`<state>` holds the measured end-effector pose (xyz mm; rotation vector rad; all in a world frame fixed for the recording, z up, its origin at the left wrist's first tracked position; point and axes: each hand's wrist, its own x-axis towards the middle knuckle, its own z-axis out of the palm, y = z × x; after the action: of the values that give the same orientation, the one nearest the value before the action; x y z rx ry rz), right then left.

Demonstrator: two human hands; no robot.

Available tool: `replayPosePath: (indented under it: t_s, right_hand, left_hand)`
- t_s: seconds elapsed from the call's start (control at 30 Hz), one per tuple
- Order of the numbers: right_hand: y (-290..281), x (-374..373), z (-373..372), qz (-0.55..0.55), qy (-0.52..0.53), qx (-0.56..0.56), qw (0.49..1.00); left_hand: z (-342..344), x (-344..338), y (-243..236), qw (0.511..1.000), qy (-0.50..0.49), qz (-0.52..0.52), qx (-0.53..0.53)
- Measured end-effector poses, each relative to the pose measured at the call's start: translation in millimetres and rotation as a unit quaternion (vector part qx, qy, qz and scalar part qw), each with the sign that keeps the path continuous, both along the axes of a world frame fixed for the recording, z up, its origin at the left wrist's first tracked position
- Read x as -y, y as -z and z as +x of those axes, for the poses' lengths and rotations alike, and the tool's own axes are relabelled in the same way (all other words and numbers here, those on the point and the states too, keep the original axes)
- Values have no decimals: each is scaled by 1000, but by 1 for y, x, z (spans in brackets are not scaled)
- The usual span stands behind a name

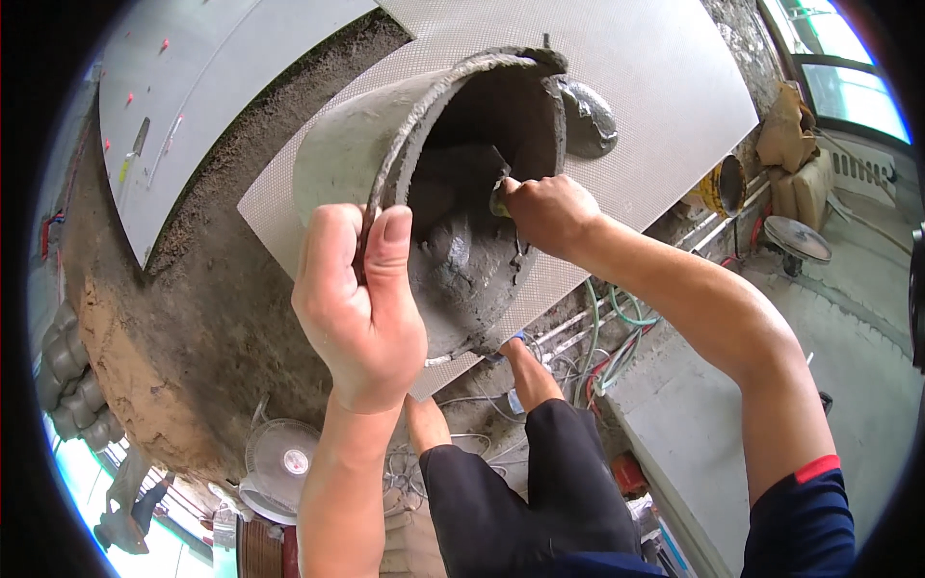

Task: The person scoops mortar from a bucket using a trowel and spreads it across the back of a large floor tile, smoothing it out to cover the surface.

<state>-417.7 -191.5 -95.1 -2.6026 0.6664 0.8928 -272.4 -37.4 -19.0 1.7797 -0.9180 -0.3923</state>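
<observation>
A grey bucket (pixel 352 140) caked with mortar lies tipped, its mouth facing me, over a large textured tile (pixel 655 67). My left hand (pixel 361 303) is closed on the bucket's near-left rim, thumb and fingers on either side of it. Wet grey mortar (pixel 462 265) lines the lower inside. My right hand (pixel 557 217) is wrapped round the handle of a trowel, whose dark blade (pixel 472 171) reaches into the bucket; mortar and shadow partly hide it. To the right of the bucket, a mound of wet mortar (pixel 590 120) sits on the tile.
Smooth laid tiles (pixel 222 87) with red levelling clips stretch at the far left, beside rough mortar bedding (pixel 260 125). A floor fan (pixel 279 458) stands lower left. Hoses and cables (pixel 617 356) tangle right of my legs. A yellow bucket (pixel 729 186) lies at the right. Another person (pixel 125 511) appears lower left.
</observation>
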Motion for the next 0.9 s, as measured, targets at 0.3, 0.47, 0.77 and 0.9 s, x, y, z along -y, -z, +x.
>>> replayPosePath:
  t_s: [0.3, 0.47, 0.77, 0.9]
  right_hand:
    - [17, -29, -20, 178, 88, -21, 980]
    - [24, -46, -34, 270, 108, 63, 955]
    - [12, -63, -54, 426, 199, 214, 856]
    - [-33, -51, -55, 461, 204, 216, 836]
  left_hand:
    - [-19, -23, -2, 1000, 10, 21, 14]
    - [-30, -36, -1, 1000, 4, 11, 17]
    - [-5, -64, 3, 984, -162, 66, 35]
    - [40, -84, 1, 957, -272, 44, -90]
